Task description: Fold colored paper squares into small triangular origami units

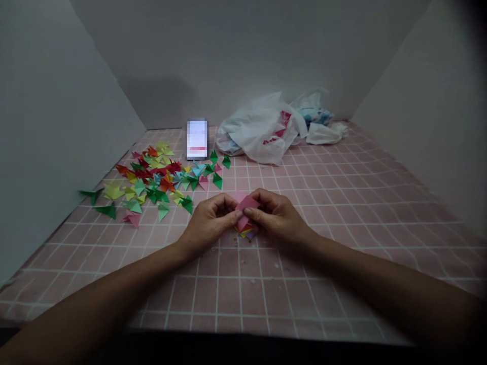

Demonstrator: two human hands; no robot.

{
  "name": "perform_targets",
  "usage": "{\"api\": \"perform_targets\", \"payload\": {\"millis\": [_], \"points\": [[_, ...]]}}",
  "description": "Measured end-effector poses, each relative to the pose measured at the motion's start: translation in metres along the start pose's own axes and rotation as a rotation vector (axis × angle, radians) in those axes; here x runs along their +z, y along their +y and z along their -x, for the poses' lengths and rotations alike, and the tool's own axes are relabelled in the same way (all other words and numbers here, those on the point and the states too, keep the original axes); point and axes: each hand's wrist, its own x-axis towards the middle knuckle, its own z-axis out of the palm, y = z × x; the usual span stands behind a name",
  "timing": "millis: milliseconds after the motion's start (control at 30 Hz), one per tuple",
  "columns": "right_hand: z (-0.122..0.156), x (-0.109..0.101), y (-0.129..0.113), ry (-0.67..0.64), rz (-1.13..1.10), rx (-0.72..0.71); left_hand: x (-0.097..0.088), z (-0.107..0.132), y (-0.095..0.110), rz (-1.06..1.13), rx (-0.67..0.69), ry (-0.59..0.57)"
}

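Observation:
A small piece of pink paper (248, 206) is pinched between both hands at the middle of the table. My left hand (213, 215) grips its left side, thumb on top. On the right side, my right hand (279, 215) holds it with thumb and fingers closed. Below the pink paper, several coloured paper sheets (243, 234) show their yellow, red and purple corners. To the left lies a spread of folded paper shapes (152, 177) in green, yellow, red, pink and blue.
A lit phone (197, 139) stands upright behind the folded shapes. White plastic bags (262, 132) lie crumpled at the back, with a blue patterned packet (315, 115) beside them. Pale walls enclose the table with its pink checked cloth (342, 203).

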Motion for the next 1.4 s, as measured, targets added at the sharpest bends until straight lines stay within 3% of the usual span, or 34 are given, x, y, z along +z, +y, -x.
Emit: {"api": "perform_targets", "payload": {"millis": [633, 800, 1033, 1400], "points": [[0.008, 0.004, 0.005, -0.06, -0.163, 0.028, 0.003, 0.003, 0.003, 0.156, -0.059, 0.097], [0.009, 0.005, 0.002, -0.042, -0.124, 0.023, 0.004, 0.003, 0.004, 0.087, -0.04, 0.071], [0.011, 0.01, -0.004, -0.053, -0.139, 0.12, 0.007, 0.005, 0.004, 0.09, -0.05, 0.047], [0.01, 0.008, 0.003, -0.076, -0.221, 0.049, 0.009, 0.008, -0.002, 0.274, -0.074, 0.087]]}}
